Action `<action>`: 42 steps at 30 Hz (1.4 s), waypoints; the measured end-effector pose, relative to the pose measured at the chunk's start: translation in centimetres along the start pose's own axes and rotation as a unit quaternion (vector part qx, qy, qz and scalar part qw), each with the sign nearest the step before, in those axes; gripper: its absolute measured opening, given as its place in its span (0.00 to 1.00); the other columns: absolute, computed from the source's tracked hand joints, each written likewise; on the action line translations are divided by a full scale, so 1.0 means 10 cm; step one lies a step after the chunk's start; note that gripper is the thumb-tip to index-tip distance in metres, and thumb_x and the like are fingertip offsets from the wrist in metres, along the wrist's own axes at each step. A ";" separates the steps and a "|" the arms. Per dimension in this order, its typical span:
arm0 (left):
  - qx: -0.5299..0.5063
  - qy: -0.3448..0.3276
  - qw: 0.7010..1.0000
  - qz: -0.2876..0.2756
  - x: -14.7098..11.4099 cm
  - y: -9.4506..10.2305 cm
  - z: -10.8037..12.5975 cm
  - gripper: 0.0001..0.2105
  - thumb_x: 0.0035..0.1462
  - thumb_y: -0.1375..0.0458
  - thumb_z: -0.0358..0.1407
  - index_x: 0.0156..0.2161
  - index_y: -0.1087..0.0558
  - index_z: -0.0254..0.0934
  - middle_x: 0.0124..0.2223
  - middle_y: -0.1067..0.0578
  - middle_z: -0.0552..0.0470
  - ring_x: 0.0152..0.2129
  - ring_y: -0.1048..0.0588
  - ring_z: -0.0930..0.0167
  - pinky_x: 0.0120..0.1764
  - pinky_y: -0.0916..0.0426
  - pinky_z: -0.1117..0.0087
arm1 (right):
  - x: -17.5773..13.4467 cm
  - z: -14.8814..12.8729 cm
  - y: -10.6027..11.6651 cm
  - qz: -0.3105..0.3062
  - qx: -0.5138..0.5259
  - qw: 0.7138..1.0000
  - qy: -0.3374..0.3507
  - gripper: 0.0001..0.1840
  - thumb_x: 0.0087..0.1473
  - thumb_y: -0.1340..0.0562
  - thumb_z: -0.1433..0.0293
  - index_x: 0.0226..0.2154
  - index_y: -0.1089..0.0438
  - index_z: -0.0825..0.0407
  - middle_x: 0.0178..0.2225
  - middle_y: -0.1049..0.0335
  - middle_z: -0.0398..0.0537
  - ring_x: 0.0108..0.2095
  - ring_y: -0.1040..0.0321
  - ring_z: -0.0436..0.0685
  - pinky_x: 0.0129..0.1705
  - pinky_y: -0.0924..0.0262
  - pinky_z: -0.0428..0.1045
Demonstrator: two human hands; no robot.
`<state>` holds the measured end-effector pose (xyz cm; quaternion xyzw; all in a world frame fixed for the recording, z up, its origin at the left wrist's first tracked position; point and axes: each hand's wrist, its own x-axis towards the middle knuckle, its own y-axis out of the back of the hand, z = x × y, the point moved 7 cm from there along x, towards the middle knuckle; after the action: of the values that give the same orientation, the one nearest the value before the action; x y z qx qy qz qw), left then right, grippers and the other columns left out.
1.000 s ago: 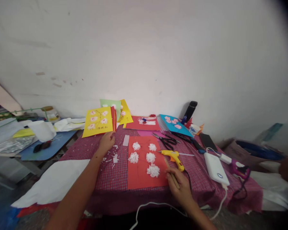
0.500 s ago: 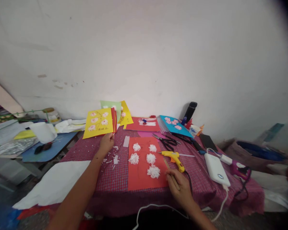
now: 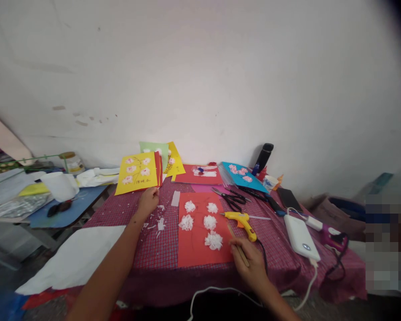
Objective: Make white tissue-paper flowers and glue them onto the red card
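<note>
My right hand (image 3: 252, 258) is closed around a thin tan stick (image 3: 242, 255), its kind unclear, at the lower right edge of a red sheet (image 3: 197, 254). Several ruffled white paper flowers (image 3: 214, 240) sit on that sheet, with faint lines between them. Just right of it lies a yellow hot glue gun (image 3: 242, 218) with a clear glue stick in its back. My left hand (image 3: 149, 201) rests on the table with fingers curled together, below a yellow flower card (image 3: 138, 171). What it holds, if anything, I cannot make out. White paper scraps (image 3: 161, 224) lie beside it.
Black-handled scissors (image 3: 233, 200) lie behind the glue gun. A white power bank (image 3: 301, 238) with cables, a phone (image 3: 289, 199), a paper cup (image 3: 270, 182) and a dark bottle (image 3: 263, 157) stand or lie rightward. A blue flower card (image 3: 243, 176) leans behind.
The right hand and its stick have shifted very slightly. The left hand, the red sheet and the glue gun look the same.
</note>
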<state>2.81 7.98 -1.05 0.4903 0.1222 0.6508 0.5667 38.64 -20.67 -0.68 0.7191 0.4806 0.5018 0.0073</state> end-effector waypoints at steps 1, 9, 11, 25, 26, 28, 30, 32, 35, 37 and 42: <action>-0.004 -0.003 1.000 0.000 0.00 0.00 0.00 0.07 0.54 0.49 0.28 0.30 0.30 0.40 0.34 0.24 0.50 0.35 0.26 0.65 0.41 0.33 0.67 | 0.00 0.00 0.00 0.001 -0.001 1.000 0.000 0.06 0.62 0.41 0.73 0.38 0.27 0.50 0.34 0.22 0.47 0.33 0.24 0.55 0.37 0.30 0.48; -0.025 -0.017 0.999 0.020 0.02 -0.01 -0.01 0.15 0.59 0.48 0.32 0.49 0.25 0.37 0.48 0.21 0.44 0.47 0.24 0.62 0.51 0.31 0.62 | -0.01 0.00 -0.01 -0.007 -0.004 1.000 0.002 0.06 0.62 0.41 0.72 0.38 0.28 0.50 0.33 0.23 0.46 0.33 0.24 0.55 0.37 0.30 0.48; -0.025 -0.017 0.999 0.030 0.03 0.00 -0.01 0.17 0.59 0.48 0.32 0.52 0.26 0.36 0.51 0.22 0.42 0.48 0.25 0.61 0.53 0.31 0.61 | 0.00 0.00 -0.02 -0.010 -0.002 1.000 0.004 0.06 0.62 0.41 0.72 0.38 0.28 0.49 0.33 0.23 0.46 0.33 0.24 0.55 0.36 0.30 0.48; -0.020 -0.009 0.997 0.070 0.02 0.10 0.03 0.24 0.57 0.47 0.31 0.60 0.31 0.35 0.55 0.26 0.40 0.54 0.28 0.58 0.59 0.34 0.57 | 0.00 -0.01 -0.02 -0.007 -0.006 1.000 0.007 0.07 0.63 0.42 0.72 0.38 0.28 0.49 0.33 0.23 0.47 0.33 0.24 0.56 0.36 0.30 0.49; -0.021 -0.008 0.997 0.069 0.02 0.10 0.03 0.24 0.57 0.47 0.31 0.60 0.31 0.35 0.55 0.26 0.40 0.54 0.28 0.58 0.59 0.34 0.57 | 0.00 -0.01 -0.03 -0.009 -0.005 1.000 0.005 0.07 0.63 0.42 0.72 0.38 0.28 0.49 0.33 0.23 0.47 0.33 0.24 0.56 0.36 0.30 0.49; -0.022 -0.007 0.997 0.068 0.02 0.10 0.03 0.24 0.57 0.47 0.31 0.60 0.31 0.35 0.55 0.26 0.39 0.54 0.28 0.58 0.59 0.34 0.57 | 0.00 -0.01 -0.03 -0.014 -0.004 1.000 0.000 0.07 0.63 0.42 0.71 0.38 0.28 0.49 0.33 0.22 0.48 0.33 0.24 0.56 0.36 0.29 0.50; -0.024 -0.006 0.997 0.066 0.01 0.10 0.03 0.24 0.57 0.46 0.31 0.60 0.31 0.35 0.55 0.26 0.39 0.54 0.28 0.58 0.59 0.34 0.57 | 0.00 0.00 -0.03 -0.015 -0.004 1.000 -0.006 0.07 0.63 0.42 0.71 0.38 0.28 0.49 0.33 0.22 0.48 0.33 0.24 0.57 0.37 0.29 0.50; -0.026 -0.005 0.997 0.066 0.01 0.10 0.04 0.24 0.57 0.46 0.31 0.60 0.31 0.36 0.56 0.27 0.40 0.55 0.28 0.58 0.59 0.33 0.57 | 0.00 -0.01 -0.03 -0.014 -0.003 1.000 -0.007 0.07 0.63 0.42 0.71 0.38 0.27 0.49 0.33 0.23 0.48 0.33 0.24 0.57 0.37 0.29 0.50; -0.028 -0.002 0.997 0.068 0.00 0.11 0.04 0.24 0.57 0.46 0.30 0.60 0.32 0.36 0.56 0.27 0.40 0.55 0.29 0.58 0.59 0.34 0.58 | 0.01 -0.03 -0.02 -0.007 -0.002 1.000 0.002 0.07 0.62 0.41 0.71 0.38 0.27 0.49 0.33 0.22 0.48 0.32 0.23 0.57 0.36 0.29 0.50; -0.029 0.000 0.997 0.070 0.00 0.11 0.04 0.25 0.57 0.46 0.30 0.61 0.32 0.34 0.56 0.28 0.39 0.55 0.29 0.58 0.59 0.34 0.58 | 0.01 -0.03 -0.02 -0.003 -0.005 1.000 0.007 0.06 0.62 0.41 0.72 0.38 0.27 0.49 0.33 0.22 0.47 0.32 0.23 0.57 0.35 0.29 0.49; -0.035 0.007 0.997 0.067 -0.01 0.10 0.04 0.26 0.57 0.46 0.30 0.61 0.32 0.34 0.55 0.28 0.39 0.52 0.27 0.59 0.56 0.31 0.59 | 0.00 -0.02 -0.03 -0.005 -0.007 1.000 0.012 0.06 0.62 0.40 0.72 0.38 0.27 0.49 0.33 0.22 0.47 0.32 0.23 0.56 0.36 0.29 0.49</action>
<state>2.48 7.41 -0.22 0.4724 0.0701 0.6947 0.5379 38.30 -20.64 -0.74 0.7106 0.4803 0.5141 0.0089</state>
